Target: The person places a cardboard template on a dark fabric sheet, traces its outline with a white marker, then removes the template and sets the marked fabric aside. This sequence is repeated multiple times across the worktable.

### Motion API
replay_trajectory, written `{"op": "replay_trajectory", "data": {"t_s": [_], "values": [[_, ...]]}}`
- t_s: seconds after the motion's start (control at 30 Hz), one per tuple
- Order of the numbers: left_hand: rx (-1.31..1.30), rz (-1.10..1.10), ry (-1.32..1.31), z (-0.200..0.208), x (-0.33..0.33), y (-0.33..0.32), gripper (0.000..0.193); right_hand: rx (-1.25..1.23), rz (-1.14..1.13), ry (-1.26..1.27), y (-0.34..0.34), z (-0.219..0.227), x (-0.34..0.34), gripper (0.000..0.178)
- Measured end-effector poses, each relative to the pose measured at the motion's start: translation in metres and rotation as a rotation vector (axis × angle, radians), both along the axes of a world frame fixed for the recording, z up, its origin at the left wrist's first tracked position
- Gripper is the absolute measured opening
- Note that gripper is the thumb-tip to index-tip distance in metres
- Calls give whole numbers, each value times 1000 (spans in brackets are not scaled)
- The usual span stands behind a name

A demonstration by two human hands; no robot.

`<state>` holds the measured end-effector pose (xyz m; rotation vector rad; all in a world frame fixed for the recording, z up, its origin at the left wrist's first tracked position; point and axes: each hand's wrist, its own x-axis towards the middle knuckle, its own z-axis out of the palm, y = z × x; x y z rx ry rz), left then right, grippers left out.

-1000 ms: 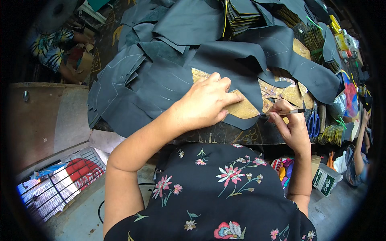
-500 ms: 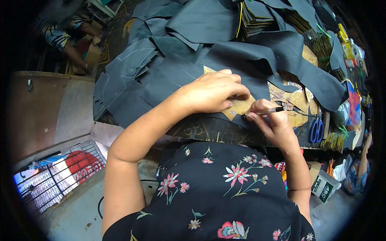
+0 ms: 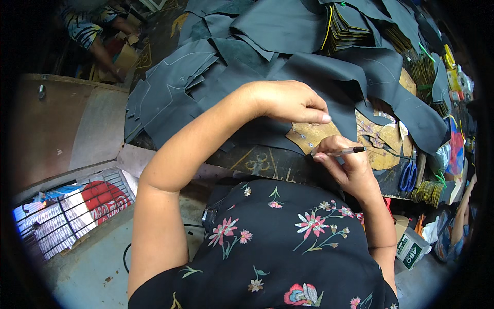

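My right hand (image 3: 347, 165) is closed around a pen (image 3: 345, 151). The pen's tip meets the lower edge of a tan pattern piece (image 3: 311, 135), which lies on dark sheet material (image 3: 257, 121) that looks like leather. Bent over that piece from above, my left hand (image 3: 296, 103) rests with its thumb and forefinger side by side on its upper part. Nothing is gripped in the left hand; its other fingers are mostly hidden. Small marks show on the pattern piece's surface.
Dark cut sheets with pale outlines (image 3: 172, 85) pile up at left. Layered yellow-edged pieces (image 3: 347, 33) stand at the back. Blue-handled scissors (image 3: 408, 176) and more tan patterns (image 3: 381, 136) lie at right. Another person's arm (image 3: 105, 56) shows at far left.
My left hand has shifted across the pattern piece, uncovering a different part of it, and the piece appears turned. My right hand still holds the pen by its edge. The whole view has shifted slightly.
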<state>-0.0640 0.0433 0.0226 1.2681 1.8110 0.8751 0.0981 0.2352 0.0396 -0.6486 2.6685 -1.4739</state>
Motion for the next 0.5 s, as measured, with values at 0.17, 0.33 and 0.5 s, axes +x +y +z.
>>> {"op": "replay_trajectory", "data": {"t_s": [0.17, 0.33, 0.5], "values": [[-170, 90, -323, 8, -11, 4, 65, -1, 19, 50, -7, -2, -10, 19], [-229, 171, -416, 13, -11, 6, 75, -58, 31, 134, -25, -14, -28, 20], [-192, 152, -349, 12, -8, 4, 77, 11, 4, 89, -24, -16, -27, 21]]}}
